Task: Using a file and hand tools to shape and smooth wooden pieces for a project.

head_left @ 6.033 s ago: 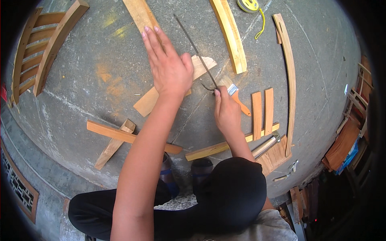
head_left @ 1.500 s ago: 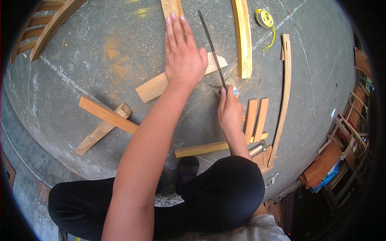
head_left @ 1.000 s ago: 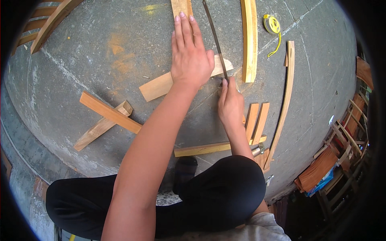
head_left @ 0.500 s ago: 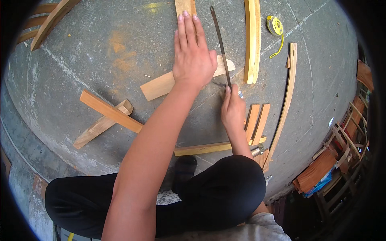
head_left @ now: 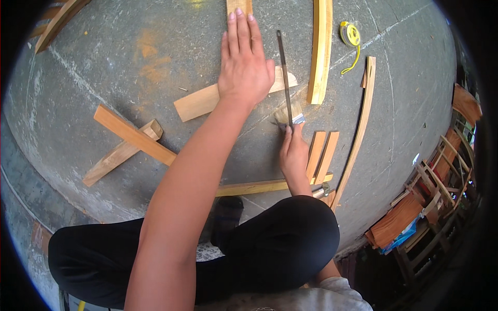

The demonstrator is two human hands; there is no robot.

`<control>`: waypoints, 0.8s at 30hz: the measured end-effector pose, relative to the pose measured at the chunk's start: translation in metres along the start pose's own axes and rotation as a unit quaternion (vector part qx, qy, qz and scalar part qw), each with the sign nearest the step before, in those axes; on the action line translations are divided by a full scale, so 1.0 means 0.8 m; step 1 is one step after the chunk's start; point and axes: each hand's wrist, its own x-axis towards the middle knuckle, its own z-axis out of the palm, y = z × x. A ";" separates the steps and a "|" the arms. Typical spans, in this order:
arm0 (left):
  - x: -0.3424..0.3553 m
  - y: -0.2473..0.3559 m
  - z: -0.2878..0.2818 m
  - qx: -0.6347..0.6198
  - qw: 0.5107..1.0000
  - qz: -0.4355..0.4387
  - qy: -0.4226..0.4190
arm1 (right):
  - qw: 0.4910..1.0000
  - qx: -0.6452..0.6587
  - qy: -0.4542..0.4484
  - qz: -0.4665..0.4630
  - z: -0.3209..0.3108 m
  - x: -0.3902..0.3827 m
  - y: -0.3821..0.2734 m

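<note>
My left hand [head_left: 244,67] lies palm-down on an upright-running wooden board [head_left: 238,6] at the top, fingers stretched along it. My right hand [head_left: 294,155] grips a long, thin dark metal tool [head_left: 284,72], its tip pointing up, beside the board and right of my left hand. A pale plank [head_left: 194,102] lies crosswise beneath my left wrist area. A paintbrush [head_left: 298,118] lies on the concrete floor under the tool, partly hidden by my right hand.
Around me lie a thick batten [head_left: 320,57], a yellow tape measure [head_left: 350,33], two short slats [head_left: 324,155], a long curved strip [head_left: 358,135] and crossed pieces [head_left: 129,135]. A slatted wooden frame [head_left: 57,23] sits upper left, a scrap-wood pile [head_left: 399,217] at right.
Over the last half second my right hand has drawn the tool back toward my body, so its tip sits lower. My left hand stays on the board.
</note>
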 end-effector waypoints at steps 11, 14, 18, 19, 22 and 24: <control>-0.002 -0.001 0.003 0.008 1.000 0.009 -0.007 | 0.999 -0.043 -0.016 0.007 -0.001 0.021 -0.007; 0.001 -0.004 0.000 0.012 1.000 0.003 -0.010 | 0.999 -0.022 -0.046 0.019 -0.011 0.023 -0.013; -0.003 -0.006 0.004 0.005 1.000 0.000 -0.011 | 0.999 -0.020 -0.039 0.007 0.000 0.064 -0.047; -0.002 -0.006 0.004 0.006 1.000 0.000 -0.009 | 0.999 -0.020 -0.038 0.005 0.001 0.060 -0.044; -0.001 -0.002 0.003 0.015 1.000 0.000 -0.023 | 0.998 -0.053 -0.026 0.028 -0.004 0.025 -0.021; -0.002 0.001 0.003 0.008 1.000 0.009 -0.021 | 0.999 -0.038 -0.023 0.019 -0.006 0.019 -0.018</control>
